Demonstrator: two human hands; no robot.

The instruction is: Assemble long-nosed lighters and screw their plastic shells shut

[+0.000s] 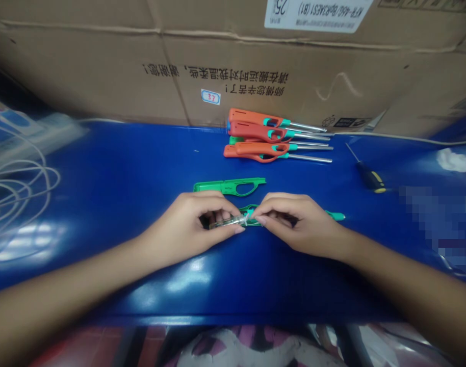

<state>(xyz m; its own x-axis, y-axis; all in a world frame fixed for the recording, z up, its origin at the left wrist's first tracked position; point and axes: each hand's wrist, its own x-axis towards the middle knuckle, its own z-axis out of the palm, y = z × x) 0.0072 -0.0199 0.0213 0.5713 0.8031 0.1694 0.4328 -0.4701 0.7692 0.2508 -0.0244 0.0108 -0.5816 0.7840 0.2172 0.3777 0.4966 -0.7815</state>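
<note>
My left hand (190, 219) is closed, with a clear, tube-like lighter fuel tank (228, 222) between thumb and fingers. At the tank's right end, the fingertips of my right hand (304, 220) pinch together; what they grip there is too small to make out. Beneath both hands lies a green lighter shell half (251, 208) with teal parts, mostly hidden by my fingers. Its teal tip (336, 216) sticks out to the right of my right hand. Just beyond my left hand rests another green shell half (212, 187), lying apart.
Several orange and red gas lighters (256, 149) with metal barrels are piled against a cardboard box (114, 76). On the right lie a black-and-yellow screwdriver (370, 178) and white crumpled material (452, 160). White cable coils (19, 188) occupy the left of the blue table (149, 153).
</note>
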